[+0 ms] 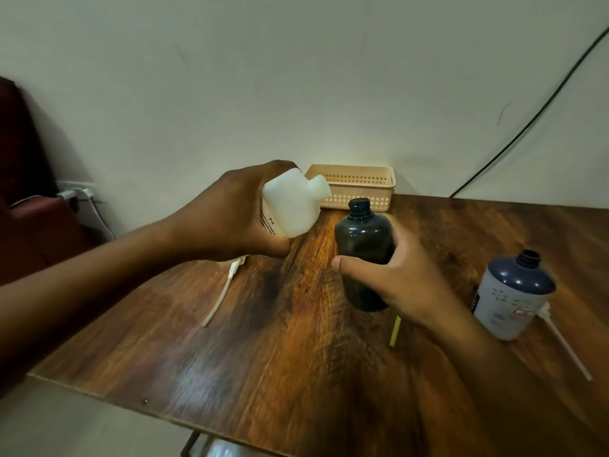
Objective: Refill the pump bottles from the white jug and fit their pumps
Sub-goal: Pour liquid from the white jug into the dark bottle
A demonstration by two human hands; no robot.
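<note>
1. Nearest me, the wooden surface [263,357] runs away toward the wall; both my forearms reach out over it.
2. My right hand [392,285] has its grip clamped on the dark bottle [362,245], thumb across the front, fingers round the right side. The bottle stands with its long axis near vertical and its open, uncapped neck pointing up.
3. A yellow strip [394,331] shows just under my right wrist; I cannot tell what it is.
4. To the right, well apart, a second bottle [512,295] with a dark shoulder and a pale label stands upright, neck open. A pump tube [565,344] lies beside its base and points toward the near right.
5. My left hand [237,209] grips the white jug [291,206], fingers wrapped round its body. The jug is held above the surface and tilted, long axis slanting, open spout pointing up and right, just left of the dark bottle's neck and not touching it.
6. Under that hand a white pump [227,282] lies flat, its tube running toward the near left.
7. Farthest, a beige basket [359,188] sits against the wall, behind the jug and dark bottle; a black cable [527,127] runs down the wall at right.
</note>
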